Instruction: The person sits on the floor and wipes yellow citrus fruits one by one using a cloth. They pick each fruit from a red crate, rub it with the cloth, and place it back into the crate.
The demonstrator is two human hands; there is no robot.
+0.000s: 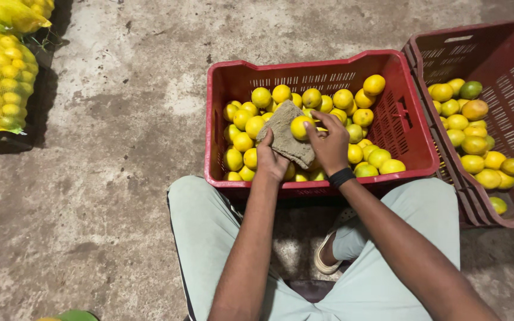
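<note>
Concrete floor; red crate of lemons; left hand grips cloth, right hand lemon.

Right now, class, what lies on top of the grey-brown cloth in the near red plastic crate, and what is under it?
On the grey-brown cloth sits one yellow citrus fruit, gripped by the right hand. The left hand supports the cloth from beneath; whatever fruit lies under it is covered.

Crate walls hem the piled lemons (open above), bare floor leftward.
</note>
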